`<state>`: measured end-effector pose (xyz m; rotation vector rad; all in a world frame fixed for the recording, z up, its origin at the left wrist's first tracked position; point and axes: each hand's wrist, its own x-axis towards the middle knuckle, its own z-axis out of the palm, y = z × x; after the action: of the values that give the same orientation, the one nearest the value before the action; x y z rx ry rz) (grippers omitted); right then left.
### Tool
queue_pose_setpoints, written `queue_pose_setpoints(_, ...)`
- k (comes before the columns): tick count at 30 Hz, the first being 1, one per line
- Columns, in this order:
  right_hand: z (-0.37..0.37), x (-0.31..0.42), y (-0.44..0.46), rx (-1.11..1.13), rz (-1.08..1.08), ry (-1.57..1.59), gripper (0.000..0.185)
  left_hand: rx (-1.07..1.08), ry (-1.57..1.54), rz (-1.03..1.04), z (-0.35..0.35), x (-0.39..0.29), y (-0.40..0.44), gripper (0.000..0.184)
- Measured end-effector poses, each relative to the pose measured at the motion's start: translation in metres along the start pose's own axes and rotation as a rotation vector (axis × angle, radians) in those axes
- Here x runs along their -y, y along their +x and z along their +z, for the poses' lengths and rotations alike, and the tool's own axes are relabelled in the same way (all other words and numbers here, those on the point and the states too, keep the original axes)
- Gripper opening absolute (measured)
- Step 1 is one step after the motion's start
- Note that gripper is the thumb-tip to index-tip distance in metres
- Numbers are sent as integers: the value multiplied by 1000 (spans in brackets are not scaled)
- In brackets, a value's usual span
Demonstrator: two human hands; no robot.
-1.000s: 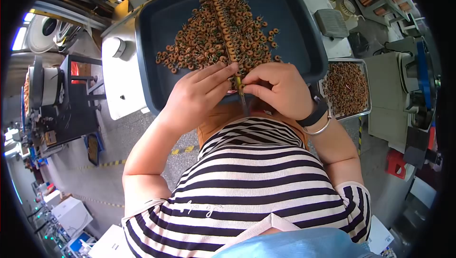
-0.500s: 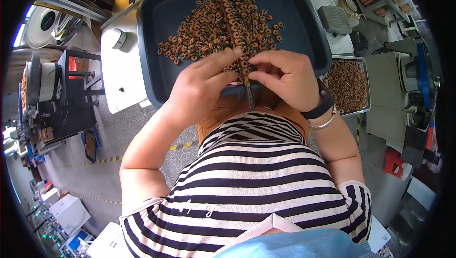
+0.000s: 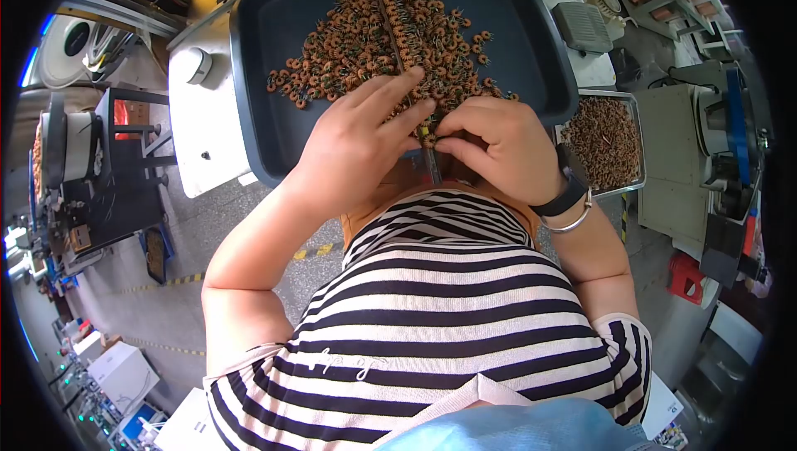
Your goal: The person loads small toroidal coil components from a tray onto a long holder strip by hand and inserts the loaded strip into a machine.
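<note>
A long narrow rail (image 3: 433,167) runs from my waist up across a dark tray (image 3: 253,119), with small copper-wound ring coils (image 3: 398,19) lined up along it. My right hand (image 3: 506,148) pinches one ring coil (image 3: 429,142) between thumb and forefinger at the near end of the row. From the other side, my left hand (image 3: 353,139) reaches to the rail with fingers stretched and apart, the fingertips resting along the row. Its thumb tip lies close to the pinched coil. A heap of loose ring coils (image 3: 349,44) surrounds the rail, partly hidden by my hands.
Right of the dark tray stands a metal tray (image 3: 610,144) full of small parts. A grey box-shaped device (image 3: 585,27) sits on the table at the upper right. On the white table (image 3: 199,119) at left is a round white container (image 3: 195,65).
My left fingers have spread and reached further up the row. My right thumb and forefinger have moved slightly down the rail, closing on a coil near its lower end.
</note>
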<state>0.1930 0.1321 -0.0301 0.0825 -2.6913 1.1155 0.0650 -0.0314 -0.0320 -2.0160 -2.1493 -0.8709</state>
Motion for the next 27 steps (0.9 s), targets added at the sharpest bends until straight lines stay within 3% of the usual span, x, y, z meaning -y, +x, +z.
queue_pose_setpoints(12, 8, 2, 1, -99, -54, 47, 12, 35, 15, -1, 2, 3, 1, 44)
queue_pose_setpoints(16, 6, 2, -1, -29, -8, 34, 9, 42, -13, -15, 2, 4, 1, 43)
queue_pose_setpoints(21, 11, 2, 2, -132, -65, 24, 11, 42, -15, -10, 3, 4, 1, 43)
queue_pose_setpoints(27, 10, -1, 2, -165, -104, 52, 13, 93, -86, -98, -2, -1, 3, 43)
